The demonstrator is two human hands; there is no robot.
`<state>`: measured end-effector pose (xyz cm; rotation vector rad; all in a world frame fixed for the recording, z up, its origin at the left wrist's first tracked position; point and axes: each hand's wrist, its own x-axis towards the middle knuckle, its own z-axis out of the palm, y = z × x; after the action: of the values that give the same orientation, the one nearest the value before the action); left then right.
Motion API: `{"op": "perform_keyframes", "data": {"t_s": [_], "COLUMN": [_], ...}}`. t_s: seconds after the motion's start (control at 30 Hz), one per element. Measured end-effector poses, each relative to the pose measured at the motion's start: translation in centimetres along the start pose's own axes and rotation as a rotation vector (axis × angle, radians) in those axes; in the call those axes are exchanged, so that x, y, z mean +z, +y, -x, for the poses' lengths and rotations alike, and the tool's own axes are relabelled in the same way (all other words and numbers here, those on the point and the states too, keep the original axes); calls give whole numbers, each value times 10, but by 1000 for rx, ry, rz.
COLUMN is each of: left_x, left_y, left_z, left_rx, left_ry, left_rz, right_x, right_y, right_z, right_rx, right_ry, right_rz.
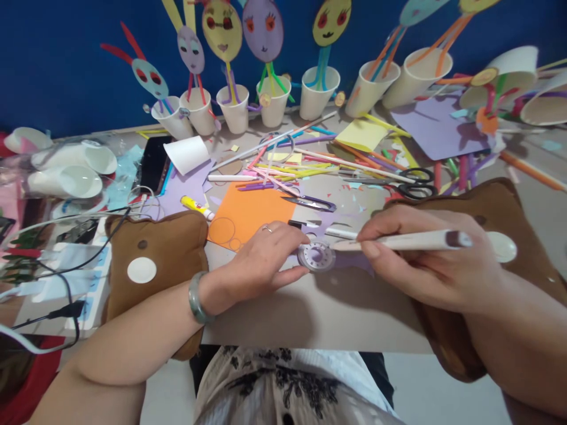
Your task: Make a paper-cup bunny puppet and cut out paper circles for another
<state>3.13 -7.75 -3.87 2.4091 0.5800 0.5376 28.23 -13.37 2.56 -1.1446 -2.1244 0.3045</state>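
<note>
My left hand (266,254), with a ring and a bracelet on it, has thumb and forefinger at the rim of a small round clear drawing template (317,255). This template shows small holes around its face and lies on a cut scrap of purple paper (354,261). In my right hand (429,260) is a white pen (411,241), held near its tip, which points left at the template's right edge. Orange paper (254,209) with drawn circles lies just beyond my left hand. Behind the template lie scissors (312,202) and another white pen (339,232).
Brown cushions (155,271) flank my hands left and right. Paper cups (274,103) with paper-faced straw figures line the back wall. Coloured straws, black-handled scissors (416,182), a glue stick (197,206) and a phone (153,162) crowd the table. Cables cross a power strip (91,283) at left.
</note>
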Motion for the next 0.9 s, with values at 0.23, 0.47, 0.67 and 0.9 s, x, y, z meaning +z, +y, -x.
{"op": "perform_keyframes", "data": {"t_s": [0.23, 0.47, 0.67, 0.9], "left_x": [5, 1, 1, 10], "left_y": [0, 3, 6, -2], "left_z": [-6, -9, -10, -12], "left_rx": [-110, -133, -146, -105], "left_ry": [-46, -106, -134, -145], "left_rz": [107, 173, 179, 188], "right_x": [5, 8, 7, 14], "right_y": [10, 19, 13, 14], "right_z": [-1, 3, -4, 4], "right_rx": [-61, -125, -164, -255], "right_ry": [-200, -135, -168, -278], "right_rz": [-65, -130, -113, -31]}}
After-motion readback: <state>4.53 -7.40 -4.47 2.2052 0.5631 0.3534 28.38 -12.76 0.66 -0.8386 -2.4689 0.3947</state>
